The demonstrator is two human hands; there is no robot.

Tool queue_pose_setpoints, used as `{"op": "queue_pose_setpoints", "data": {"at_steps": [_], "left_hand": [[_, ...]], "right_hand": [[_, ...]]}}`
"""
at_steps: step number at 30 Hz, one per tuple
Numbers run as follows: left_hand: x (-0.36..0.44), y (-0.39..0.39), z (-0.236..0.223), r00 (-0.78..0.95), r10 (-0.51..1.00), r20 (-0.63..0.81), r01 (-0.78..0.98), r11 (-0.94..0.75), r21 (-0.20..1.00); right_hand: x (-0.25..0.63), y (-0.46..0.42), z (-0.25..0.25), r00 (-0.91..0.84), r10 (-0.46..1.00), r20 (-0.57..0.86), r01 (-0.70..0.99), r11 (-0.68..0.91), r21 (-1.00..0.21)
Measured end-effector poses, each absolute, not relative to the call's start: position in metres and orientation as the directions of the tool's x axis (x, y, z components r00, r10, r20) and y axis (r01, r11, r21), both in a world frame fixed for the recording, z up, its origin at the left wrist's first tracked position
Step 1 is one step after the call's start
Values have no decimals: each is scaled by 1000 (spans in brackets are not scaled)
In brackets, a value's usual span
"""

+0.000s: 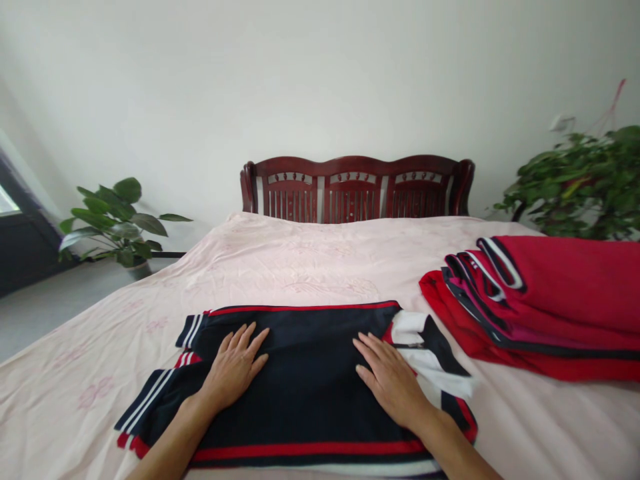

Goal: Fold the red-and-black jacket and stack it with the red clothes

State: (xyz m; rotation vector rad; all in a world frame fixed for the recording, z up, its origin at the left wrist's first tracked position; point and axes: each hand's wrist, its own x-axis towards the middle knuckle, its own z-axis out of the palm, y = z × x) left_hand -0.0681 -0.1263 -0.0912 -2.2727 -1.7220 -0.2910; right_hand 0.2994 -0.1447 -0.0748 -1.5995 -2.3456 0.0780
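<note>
Nearest: bare forearms (187, 423), reaching in from the bottom edge. Left hand (235, 367) and right hand (387, 377) both unclenched, palms down, fingers slightly spread, grasping nothing. Under both: dark navy garment (310, 373), laid flat on a pale pink bed cover (320, 260). Red piping (300, 451) along the long edges; striped cuffs (147, 403) off to the left; white-and-black section (443, 353) at the right end, rumpled, partly blurred.

Apparent step: pressing the garment smooth. Best done with whole palms and light weight, sweeping outward from the middle; avoid dragging upper layer off lower. Worth lining up the uneven cuffs, easing the rumpled white part level.

Surface: faint floral pattern, soft wrinkles. To the right, stack of red and magenta clothes (565, 293), edged in dark and white. Beyond: dark red wooden headboard (357, 190) against plain white wall (320, 80). Potted plant (117, 223) at left, on grey floor (65, 300); bushier greenery (585, 180) at right.
</note>
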Motion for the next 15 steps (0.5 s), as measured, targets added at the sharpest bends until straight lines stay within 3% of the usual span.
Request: {"op": "queue_pose_setpoints", "data": {"at_steps": [15], "left_hand": [[-71, -125, -96, 278, 895, 348, 960, -267, -79]], "right_hand": [[301, -145, -79, -343, 907, 245, 895, 395, -208]]}}
